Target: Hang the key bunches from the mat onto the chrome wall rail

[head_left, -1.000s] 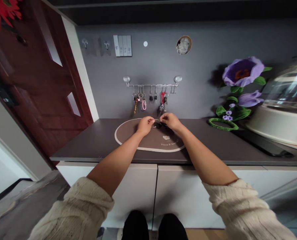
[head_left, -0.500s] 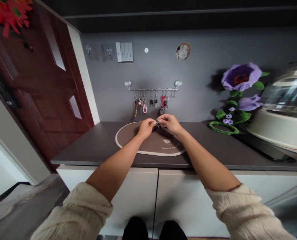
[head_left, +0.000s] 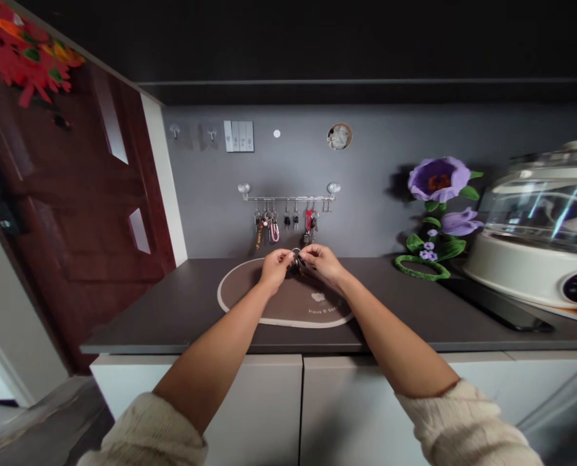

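Between both hands, above the brown mat (head_left: 250,301), is a metal key ring with a bunch of dark keys (head_left: 296,266). My left hand (head_left: 275,268) pinches the ring from the left. Its fingers are closed near the top of the ring. From the other side my right hand (head_left: 321,262) is closed with thumb and fingertips at the ring and a dark key. The fingers cover part of the bunch. Behind the hands, a wall rail (head_left: 288,199) carries several hanging key bunches, among them a pink strap (head_left: 274,230) and a red strap (head_left: 308,221).
At the counter's (head_left: 162,310) right are a purple crocheted flower (head_left: 438,180), a black phone-like slab (head_left: 506,307) and a white appliance with a clear lid (head_left: 516,259). A dark red door (head_left: 89,246) stands left. A dark cabinet (head_left: 317,52) overhangs the counter.
The view has tilted up a little, so the scene sits lower in the picture. Both hands stay together at the key ring, with the right fingers now at one of the keys.
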`<control>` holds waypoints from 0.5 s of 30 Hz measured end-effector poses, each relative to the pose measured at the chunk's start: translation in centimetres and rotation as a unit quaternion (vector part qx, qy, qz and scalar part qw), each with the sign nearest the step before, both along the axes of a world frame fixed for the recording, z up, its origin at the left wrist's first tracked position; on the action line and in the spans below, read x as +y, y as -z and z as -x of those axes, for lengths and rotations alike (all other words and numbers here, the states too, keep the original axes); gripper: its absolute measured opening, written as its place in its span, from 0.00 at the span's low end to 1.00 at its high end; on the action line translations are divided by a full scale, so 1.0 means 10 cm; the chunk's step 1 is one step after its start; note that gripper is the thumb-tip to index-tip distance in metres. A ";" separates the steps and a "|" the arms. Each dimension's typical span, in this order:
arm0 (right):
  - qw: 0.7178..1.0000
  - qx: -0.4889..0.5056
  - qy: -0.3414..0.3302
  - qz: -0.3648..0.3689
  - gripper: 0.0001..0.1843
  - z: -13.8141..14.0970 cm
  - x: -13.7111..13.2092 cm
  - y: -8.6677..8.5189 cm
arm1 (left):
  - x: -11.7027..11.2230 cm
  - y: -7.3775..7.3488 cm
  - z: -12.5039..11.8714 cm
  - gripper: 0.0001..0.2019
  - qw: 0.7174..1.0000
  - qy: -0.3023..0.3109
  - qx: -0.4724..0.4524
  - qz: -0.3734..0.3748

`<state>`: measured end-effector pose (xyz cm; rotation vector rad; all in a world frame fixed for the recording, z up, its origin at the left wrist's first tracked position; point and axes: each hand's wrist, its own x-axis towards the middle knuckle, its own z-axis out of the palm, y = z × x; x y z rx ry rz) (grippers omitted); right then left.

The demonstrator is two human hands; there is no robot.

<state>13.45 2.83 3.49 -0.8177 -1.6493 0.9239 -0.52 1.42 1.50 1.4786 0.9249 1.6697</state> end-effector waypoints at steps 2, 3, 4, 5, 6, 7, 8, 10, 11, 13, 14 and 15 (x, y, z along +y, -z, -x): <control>1.000 0.000 0.007 -0.013 0.13 0.00 -0.01 -0.02 | -0.01 -0.01 0.00 0.10 1.000 0.000 0.001 -0.001; 1.000 0.000 0.010 -0.020 0.13 0.00 -0.02 -0.03 | -0.01 -0.01 -0.01 0.10 1.000 -0.001 0.000 -0.001; 1.000 0.004 0.013 -0.026 0.13 0.00 -0.03 -0.04 | -0.01 -0.01 -0.01 0.10 1.000 -0.004 -0.001 -0.002; 0.999 0.010 0.016 -0.032 0.12 -0.01 -0.03 -0.04 | -0.01 -0.01 -0.01 0.10 1.000 -0.007 0.000 -0.002; 0.999 0.018 0.017 -0.036 0.12 -0.01 -0.03 -0.05 | 0.00 -0.01 -0.01 0.11 1.000 -0.013 0.000 -0.003; 0.999 0.029 0.018 -0.037 0.13 -0.02 -0.03 -0.06 | 0.00 -0.01 0.00 0.11 1.000 -0.018 0.003 -0.003; 0.998 0.041 0.019 -0.036 0.13 -0.03 -0.03 -0.07 | 0.00 0.00 0.00 0.11 1.000 -0.023 0.006 -0.004; 0.997 0.065 0.022 -0.030 0.13 -0.05 -0.02 -0.09 | 0.01 0.01 0.00 0.12 0.999 -0.028 0.014 -0.004; 0.996 0.079 0.024 -0.025 0.14 -0.06 -0.02 -0.09 | 0.02 0.02 0.00 0.12 0.999 -0.029 0.018 -0.005; 0.993 0.112 0.024 -0.007 0.15 -0.08 -0.01 -0.11 | 0.03 0.03 -0.01 0.12 0.999 -0.030 0.025 -0.004; 0.991 0.129 0.020 0.004 0.16 -0.09 -0.01 -0.12 | 0.03 0.04 -0.01 0.12 0.999 -0.031 0.028 -0.004; 0.989 0.147 0.017 0.015 0.16 -0.09 -0.01 -0.13 | 0.04 0.04 -0.01 0.12 0.999 -0.033 0.032 -0.003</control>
